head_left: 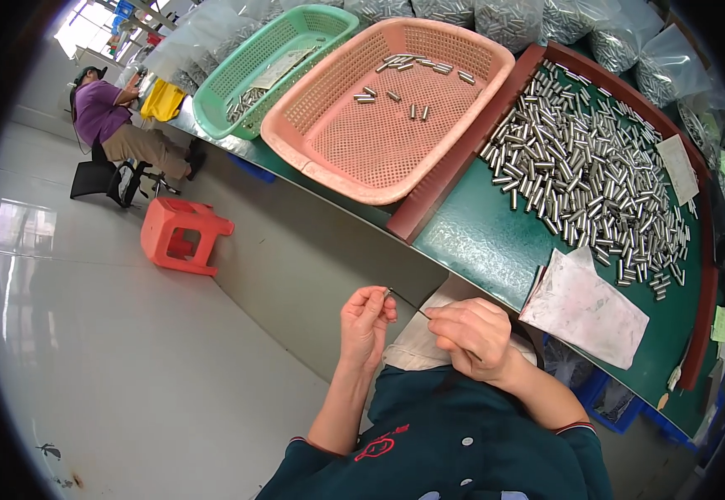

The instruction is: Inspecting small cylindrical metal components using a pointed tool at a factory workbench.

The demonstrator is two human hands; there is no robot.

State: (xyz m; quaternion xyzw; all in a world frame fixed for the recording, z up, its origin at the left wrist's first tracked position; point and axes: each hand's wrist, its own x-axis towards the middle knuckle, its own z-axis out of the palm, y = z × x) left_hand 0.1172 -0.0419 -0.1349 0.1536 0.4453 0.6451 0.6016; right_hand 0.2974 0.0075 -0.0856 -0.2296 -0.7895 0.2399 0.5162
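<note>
Salmon-pink mesh basket [396, 158], mint-green mesh basket [250, 71], shiny silver metal tubes [587, 167], dark green tabletop [487, 242] with reddish-brown rim [454, 158], orange-red plastic stool [181, 235], pale pink cloth [583, 308], dark teal shirt [462, 442] with red emblem, pale grey glossy floor [129, 358].

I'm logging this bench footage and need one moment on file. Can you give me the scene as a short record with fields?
left hand: left hand raised, fingers pinching a small metal piece
right hand: right hand closed on a thin wire or pin aimed at that piece
bench: green table
loose parts: heap of small metal cylinders
baskets: pink basket with a few cylinders; green basket beside it
other: white plastic bag; orange stool; seated person far left
</note>
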